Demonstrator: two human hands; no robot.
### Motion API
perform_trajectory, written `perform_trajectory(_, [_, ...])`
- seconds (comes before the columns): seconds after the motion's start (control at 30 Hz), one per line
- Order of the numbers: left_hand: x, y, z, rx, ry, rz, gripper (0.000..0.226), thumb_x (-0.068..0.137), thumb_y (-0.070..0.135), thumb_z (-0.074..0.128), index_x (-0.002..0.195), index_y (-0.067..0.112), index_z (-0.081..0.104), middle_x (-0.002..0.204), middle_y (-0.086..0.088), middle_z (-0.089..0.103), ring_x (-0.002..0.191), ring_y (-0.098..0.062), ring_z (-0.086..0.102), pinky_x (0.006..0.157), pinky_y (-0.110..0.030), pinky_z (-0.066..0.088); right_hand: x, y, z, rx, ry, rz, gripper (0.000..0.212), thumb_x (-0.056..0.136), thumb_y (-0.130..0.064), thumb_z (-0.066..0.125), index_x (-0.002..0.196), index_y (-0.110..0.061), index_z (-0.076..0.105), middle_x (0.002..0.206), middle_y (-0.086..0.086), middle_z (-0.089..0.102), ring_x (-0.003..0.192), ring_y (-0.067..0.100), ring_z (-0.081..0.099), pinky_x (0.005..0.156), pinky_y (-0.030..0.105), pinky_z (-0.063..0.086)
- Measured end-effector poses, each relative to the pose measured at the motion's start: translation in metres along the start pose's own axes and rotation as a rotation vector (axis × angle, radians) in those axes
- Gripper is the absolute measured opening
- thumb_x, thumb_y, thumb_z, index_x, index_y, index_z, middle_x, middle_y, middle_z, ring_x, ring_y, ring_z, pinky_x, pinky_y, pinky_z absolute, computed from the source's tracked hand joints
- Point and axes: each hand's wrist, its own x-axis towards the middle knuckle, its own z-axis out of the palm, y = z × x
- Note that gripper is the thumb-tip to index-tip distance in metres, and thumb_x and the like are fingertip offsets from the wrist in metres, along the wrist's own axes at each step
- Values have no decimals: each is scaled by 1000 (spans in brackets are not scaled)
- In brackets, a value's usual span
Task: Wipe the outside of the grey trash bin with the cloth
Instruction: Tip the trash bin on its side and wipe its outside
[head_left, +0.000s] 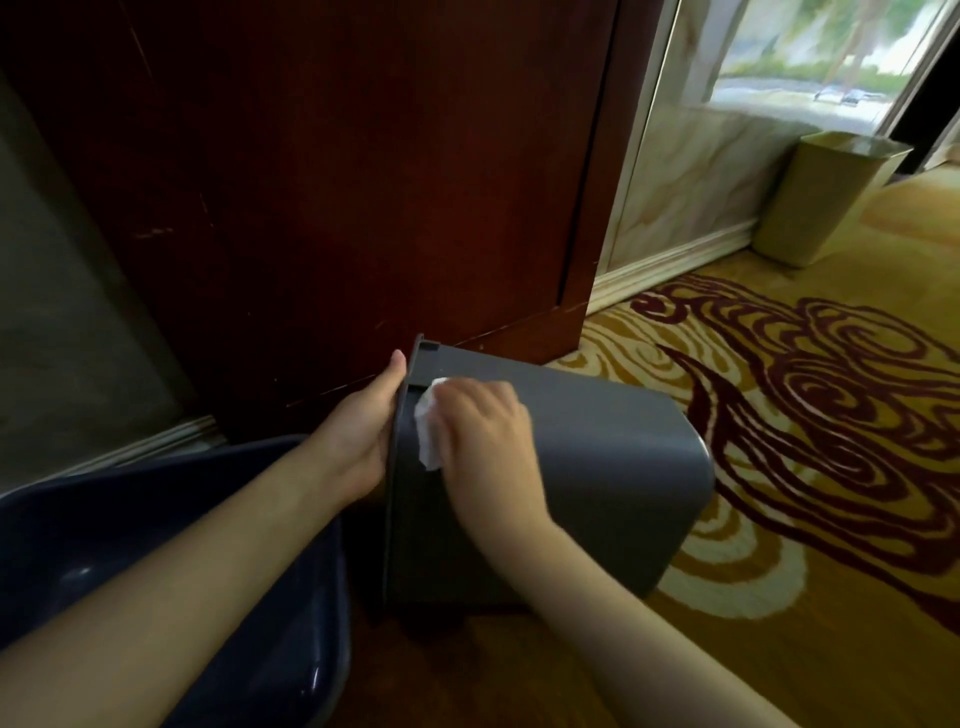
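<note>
The grey trash bin (613, 467) lies tipped on its side on the floor, its open rim to the left and its base to the right. My left hand (363, 426) grips the rim at the bin's mouth, thumb along the outer edge. My right hand (488, 431) presses a small white cloth (427, 434) flat against the bin's upper outside wall, just beside the rim. Most of the cloth is hidden under my palm.
A dark blue plastic basin (171, 561) sits at the lower left under my left forearm. A dark red wooden cabinet (337, 182) stands behind the bin. A beige square bin (826, 197) stands at the far right by the marble wall. Patterned yellow-and-maroon carpet (805, 415) spreads to the right.
</note>
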Motion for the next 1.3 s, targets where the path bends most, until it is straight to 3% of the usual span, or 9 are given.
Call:
perform_trajectory(0.17, [-2,-1,-4,-28,-7,-52,53,92,57,31,110,18,63,102,-12,74,94,-25,69,77,-38,52,-17,6,-5,-141,-79,-82,46,77,-17,64,122,-14,54,124,4,61,111,23,53,90,37,44])
perform_trajectory(0.37, [-4,-4,-3,-18,-10,-61,33,93,42,44,107,20,63,83,-7,78,76,-21,74,57,-33,56,-39,60,-43,-277,-44,207,32,81,-17,56,113,-20,60,120,0,63,107,21,51,92,37,39])
perform_trajectory(0.5, [-1,1,-1,-23,-3,-50,38,95,45,38,108,20,63,88,-7,74,79,-23,71,51,-32,56,-47,87,-64,-340,32,419,16,85,-12,55,98,-16,64,103,4,67,96,21,54,87,38,42])
perform_trajectory(0.57, [-1,3,3,-66,-3,-67,42,95,49,33,102,20,63,83,-7,74,82,-24,68,55,-36,53,-39,84,-66,-263,105,483,18,87,-9,54,101,-13,64,102,8,67,98,22,56,88,38,44])
perform_trajectory(0.73, [-6,-3,-1,-64,11,-86,42,97,45,29,97,20,63,68,-4,76,79,-22,68,58,-36,49,0,14,-28,33,80,153,21,87,-12,54,106,-14,63,105,3,65,102,20,53,87,27,35])
perform_trajectory(0.87, [-10,-8,-6,-95,-10,-89,44,98,42,26,100,17,63,72,-5,77,72,-19,72,57,-31,52,14,-16,5,-50,-126,-63,17,91,-10,49,97,-10,65,108,8,62,99,27,47,79,36,38])
perform_trajectory(0.97, [-11,-10,-5,-120,-23,-98,43,98,40,28,100,15,64,76,-7,77,69,-19,74,63,-34,49,8,0,2,-110,-170,-150,18,90,-9,50,101,-10,65,114,5,61,100,23,47,81,34,38])
perform_trajectory(1.17, [-11,-9,-3,-104,-31,-107,36,98,34,35,97,13,64,73,-7,77,65,-20,74,55,-34,54,0,41,-29,-194,-98,114,19,91,-14,50,98,-12,67,108,6,64,99,22,50,84,33,41])
perform_trajectory(1.3, [-12,-7,-1,-105,-76,-90,34,98,30,35,104,13,64,77,-9,77,69,-21,74,57,-36,55,2,5,-24,47,-61,13,19,88,-5,53,99,-11,68,106,8,65,100,25,51,84,38,43])
